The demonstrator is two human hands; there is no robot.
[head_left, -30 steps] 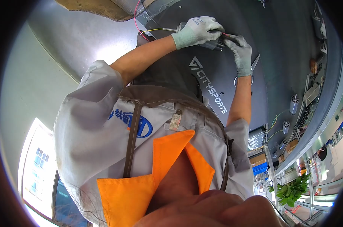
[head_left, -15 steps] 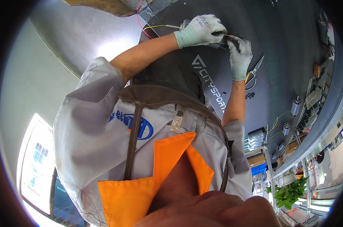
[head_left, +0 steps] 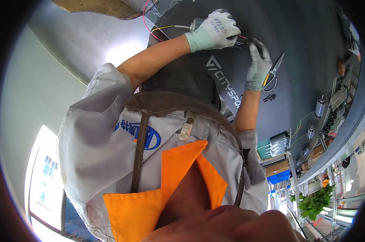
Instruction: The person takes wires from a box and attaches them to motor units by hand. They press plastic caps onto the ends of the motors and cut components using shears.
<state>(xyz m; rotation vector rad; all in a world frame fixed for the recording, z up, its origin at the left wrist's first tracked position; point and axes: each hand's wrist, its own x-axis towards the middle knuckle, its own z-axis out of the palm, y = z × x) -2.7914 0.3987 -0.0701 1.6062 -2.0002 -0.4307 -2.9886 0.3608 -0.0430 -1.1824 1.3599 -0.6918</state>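
Observation:
My left hand [head_left: 219,30], in a white glove, is closed over a metallic cylindrical part [head_left: 196,24]. A yellow-green wire [head_left: 162,28] runs from its left end through a pale sleeve. Black pieces and a bit of red wire [head_left: 242,36] stick out beyond my left fingertips. Just to the right, my right hand [head_left: 258,60], also gloved, has its thumb and fingertips together at the black end [head_left: 242,41]; whatever they pinch is too small to tell. Scissors [head_left: 274,71] with a yellow inner handle lie beside my right wrist, above small black pieces [head_left: 269,97] on the dark mat [head_left: 226,76].
Cylindrical parts with wires [head_left: 320,105] stand along the right side. Metal parts [head_left: 279,144] lie below them, near a cardboard box [head_left: 277,168] and a blue bin [head_left: 279,176]. Another person's gloved hand [head_left: 354,47] shows at the right edge. A plant [head_left: 315,201] is lower right.
My right hand has shifted slightly right and down. Black pieces show more clearly beyond my left fingertips, while the red wire between the hands shows less. The scissors appear more fully beside my wrist.

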